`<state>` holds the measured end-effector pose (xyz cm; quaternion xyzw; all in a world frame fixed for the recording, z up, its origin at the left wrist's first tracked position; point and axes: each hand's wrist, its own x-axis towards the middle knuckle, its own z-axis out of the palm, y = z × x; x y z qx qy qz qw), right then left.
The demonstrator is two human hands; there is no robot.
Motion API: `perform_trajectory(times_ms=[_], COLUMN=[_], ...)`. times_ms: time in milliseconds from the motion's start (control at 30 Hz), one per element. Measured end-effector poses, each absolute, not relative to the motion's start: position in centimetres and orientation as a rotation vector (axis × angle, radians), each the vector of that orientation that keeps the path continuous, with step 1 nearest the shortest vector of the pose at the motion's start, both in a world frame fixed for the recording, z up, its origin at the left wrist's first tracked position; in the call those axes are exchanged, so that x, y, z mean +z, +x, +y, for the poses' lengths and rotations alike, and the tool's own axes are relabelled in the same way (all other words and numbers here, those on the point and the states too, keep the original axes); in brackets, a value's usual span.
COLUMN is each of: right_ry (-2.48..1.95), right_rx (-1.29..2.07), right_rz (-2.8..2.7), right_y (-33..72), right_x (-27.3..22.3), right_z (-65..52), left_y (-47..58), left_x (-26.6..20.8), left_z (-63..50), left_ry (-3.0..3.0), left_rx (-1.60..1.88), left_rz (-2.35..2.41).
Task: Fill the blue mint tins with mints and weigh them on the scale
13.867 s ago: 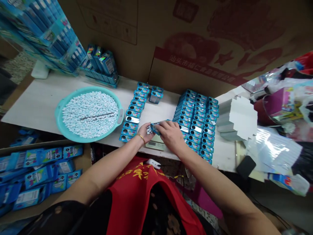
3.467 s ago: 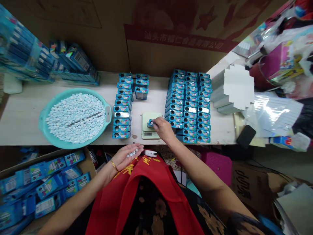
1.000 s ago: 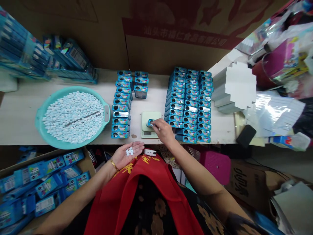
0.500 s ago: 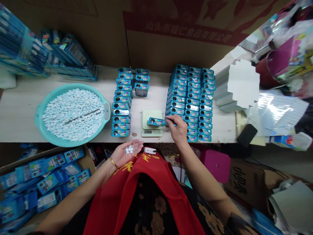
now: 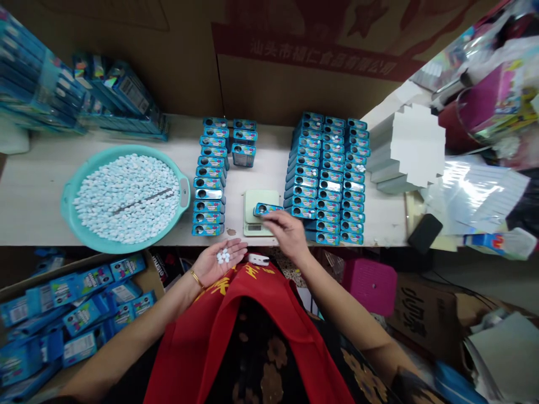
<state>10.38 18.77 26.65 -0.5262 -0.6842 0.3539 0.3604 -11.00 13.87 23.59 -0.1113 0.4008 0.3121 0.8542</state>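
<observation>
Palm up at the table's front edge, my left hand [image 5: 214, 262] lies open with its fingers stretched out. Several small white candies [image 5: 223, 255] rest on that palm. My right hand [image 5: 288, 234] is closed in a pinch at the front right of a small blue candy box [image 5: 266, 209]. The box sits on a pale green scale [image 5: 252, 199] and its dark round opening faces up. Whatever the right fingertips hold is too small or blurred to make out. They partly cover the box and the scale's right front.
Left on the table stands a turquoise basin [image 5: 66, 196] of white candies. Blue boxes stand in rows left [image 5: 209, 206] and right [image 5: 328, 205] of the scale. Farther right are stacked white cards [image 5: 416, 146] and a black phone [image 5: 425, 233]. Below left is a carton of blue boxes [image 5: 82, 314].
My right hand has moved left from the right-hand rows to the box on the scale. My left hand stays in place with the candies on it.
</observation>
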Motion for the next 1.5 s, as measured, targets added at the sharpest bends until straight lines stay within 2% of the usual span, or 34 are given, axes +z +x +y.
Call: perform_trajectory(times_ms=[100, 200, 267, 633, 800, 900, 1033, 1267, 1500], right_ry=[-1.340, -1.650, -1.754, -1.675, -1.559, -1.691, -1.817, -1.957, -1.734], right_rx=[0.861, 0.575, 0.506, 0.337, 0.187, 0.154, 0.211, 0.027, 0.211], right_rz=[-2.105, -2.305, -2.390, -2.382, -2.311, -2.206, -2.341, -2.340, -2.357], right_y=[9.9, 10.6, 11.2, 4.7, 9.9, 15.8, 19.5, 18.8, 20.1], right_x=[26.2, 24.8, 23.7, 20.8, 21.4, 22.1, 22.1, 19.1, 18.3], right_z=[18.9, 20.2, 21.9, 35.9, 30.9, 24.5, 18.9, 19.4, 19.9], left_y=[-10.7, -10.9, -11.6, -13.9, -14.2, -14.7, -14.5, -12.2, -12.4], left_x=[23.6, 23.6, 23.7, 24.6, 24.4, 24.0, 23.3, 23.0, 22.9], left_z=[14.3, 14.4, 14.3, 13.6, 12.9, 12.8, 13.5, 14.1, 13.2], left_ry=[-0.229, -0.219, -0.208, -0.338, -0.306, -0.264, -0.239, -0.192, -0.203], left_rx=[0.671, 0.706, 0.745, 0.903, 0.866, 0.837, 0.779, 0.712, 0.719], left_rz=[0.846, 0.911, 0.941, 1.053, 1.115, 1.116, 1.103, 1.034, 1.054])
